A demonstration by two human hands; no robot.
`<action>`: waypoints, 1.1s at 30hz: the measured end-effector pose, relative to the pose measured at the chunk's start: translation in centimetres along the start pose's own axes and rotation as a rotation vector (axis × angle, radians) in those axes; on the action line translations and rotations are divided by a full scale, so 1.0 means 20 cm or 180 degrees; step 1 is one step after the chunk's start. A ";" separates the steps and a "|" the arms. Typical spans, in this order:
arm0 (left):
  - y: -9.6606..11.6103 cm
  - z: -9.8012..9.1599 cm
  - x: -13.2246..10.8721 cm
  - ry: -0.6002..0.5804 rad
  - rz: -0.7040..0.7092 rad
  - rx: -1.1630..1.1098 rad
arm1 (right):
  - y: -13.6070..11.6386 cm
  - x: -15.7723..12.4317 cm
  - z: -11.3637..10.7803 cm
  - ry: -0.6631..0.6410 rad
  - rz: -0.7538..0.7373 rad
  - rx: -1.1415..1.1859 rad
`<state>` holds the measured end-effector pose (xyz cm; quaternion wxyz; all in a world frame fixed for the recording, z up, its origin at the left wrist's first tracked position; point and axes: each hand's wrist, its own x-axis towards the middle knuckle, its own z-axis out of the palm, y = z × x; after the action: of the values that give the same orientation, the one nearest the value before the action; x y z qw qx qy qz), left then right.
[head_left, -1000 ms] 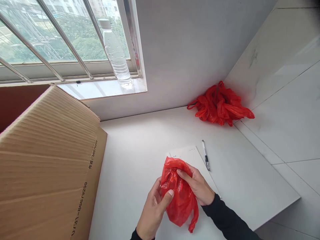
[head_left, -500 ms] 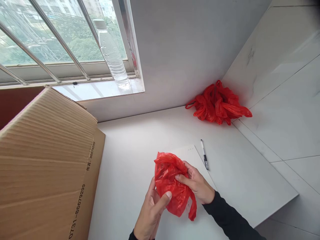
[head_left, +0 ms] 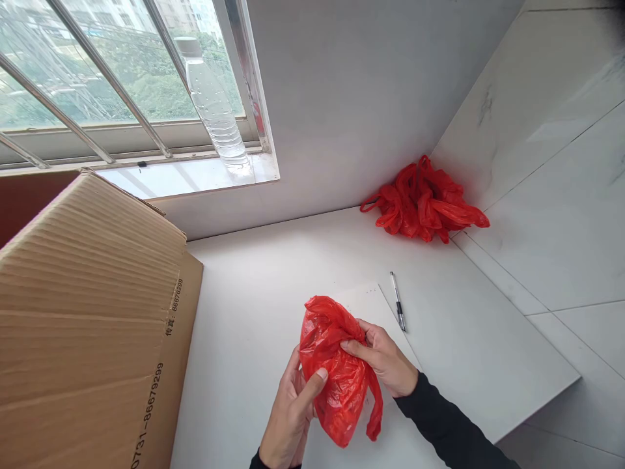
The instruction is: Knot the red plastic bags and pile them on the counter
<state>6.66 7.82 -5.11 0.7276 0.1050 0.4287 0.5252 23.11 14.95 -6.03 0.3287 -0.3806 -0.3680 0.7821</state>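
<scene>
A crumpled red plastic bag is held up between both hands above the table. My left hand is closed on its lower left side, thumb across the front and fingers behind. My right hand pinches the gathered upper right part, with the thumb on top. One twisted strip of the bag hangs below the right hand. Beneath lies a white sheet of paper, partly hidden by the bag and hands. A black-and-clear pen rests along the sheet's right edge.
A heap of red plastic bags lies in the far corner against the walls. On the left stands a large cardboard box. A clear water bottle stands on the windowsill beside the barred window. The white table ends at lower right.
The red bag's lower part has spread downward and now hangs lower. My left thumb has shifted slightly up and left; the right hand keeps its pinch.
</scene>
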 end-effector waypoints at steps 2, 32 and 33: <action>0.01 0.01 0.00 0.0053 -0.0078 -0.0057 | 0.00 0.00 0.00 -0.0079 0.0042 -0.0077; -0.03 0.01 -0.06 0.1063 0.0739 0.2138 | -0.04 -0.05 0.13 0.0299 -0.0102 -0.0384; -0.03 0.03 -0.06 0.0999 0.0735 0.2168 | -0.06 -0.06 0.15 0.0199 -0.0094 -0.0307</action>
<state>7.43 6.63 -4.54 0.5127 0.3064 0.6700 0.4409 21.51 13.57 -3.37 0.3328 -0.4148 -0.4004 0.7462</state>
